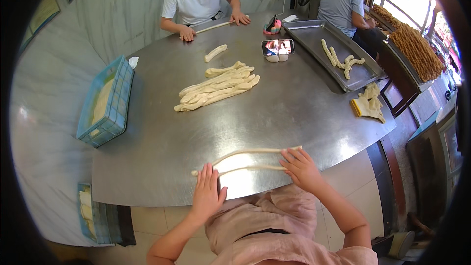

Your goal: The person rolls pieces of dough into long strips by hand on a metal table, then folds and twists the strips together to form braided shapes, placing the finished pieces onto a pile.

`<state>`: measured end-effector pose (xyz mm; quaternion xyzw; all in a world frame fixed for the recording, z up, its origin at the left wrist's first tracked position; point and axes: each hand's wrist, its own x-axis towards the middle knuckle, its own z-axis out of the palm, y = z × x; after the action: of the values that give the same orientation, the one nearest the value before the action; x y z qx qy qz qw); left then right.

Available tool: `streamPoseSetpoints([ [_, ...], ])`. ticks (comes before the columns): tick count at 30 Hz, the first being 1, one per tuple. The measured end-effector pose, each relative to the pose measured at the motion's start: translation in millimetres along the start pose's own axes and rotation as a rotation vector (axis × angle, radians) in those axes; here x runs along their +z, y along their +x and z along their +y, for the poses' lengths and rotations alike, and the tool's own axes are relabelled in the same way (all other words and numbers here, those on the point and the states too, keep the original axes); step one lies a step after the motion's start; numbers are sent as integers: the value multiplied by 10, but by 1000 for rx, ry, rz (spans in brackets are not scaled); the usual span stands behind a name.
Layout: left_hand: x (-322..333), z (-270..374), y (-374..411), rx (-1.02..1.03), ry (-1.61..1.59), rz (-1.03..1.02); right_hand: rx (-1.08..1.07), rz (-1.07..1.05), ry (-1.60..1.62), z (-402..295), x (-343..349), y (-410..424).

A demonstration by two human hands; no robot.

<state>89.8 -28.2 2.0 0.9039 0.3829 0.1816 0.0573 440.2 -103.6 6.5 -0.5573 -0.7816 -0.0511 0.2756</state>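
Note:
A long dough rope (250, 151) lies doubled on the steel table near its front edge, in two strands running left to right. My left hand (206, 191) lies flat over its left part, fingers extended and thumb apart, and a small dough end shows beyond the fingers. At the right, my right hand (302, 169) rests palm down with spread fingers on the strands, one tip poking out past them. Whether the strands join is hidden under the hands. Several thick dough strips (219, 88) lie side by side farther back, with a shorter dough piece (215, 53) behind them.
Across the steel table (154, 154), a person in white rolls a thin dough rope (215, 27). A blue plastic crate (121, 99) stands left. To the right are a propped phone (278, 47), a metal tray (305, 40) holding dough twists (333, 55), and gloves (369, 105). Another person sits beyond.

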Motion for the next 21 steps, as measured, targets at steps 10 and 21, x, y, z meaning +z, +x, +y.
streamPoseSetpoints([
  [10,155,-400,926,49,128,83,201,-37,-62,123,121,409],
  [21,200,-360,1081,-90,66,222,474,-10,96,161,53,495],
])
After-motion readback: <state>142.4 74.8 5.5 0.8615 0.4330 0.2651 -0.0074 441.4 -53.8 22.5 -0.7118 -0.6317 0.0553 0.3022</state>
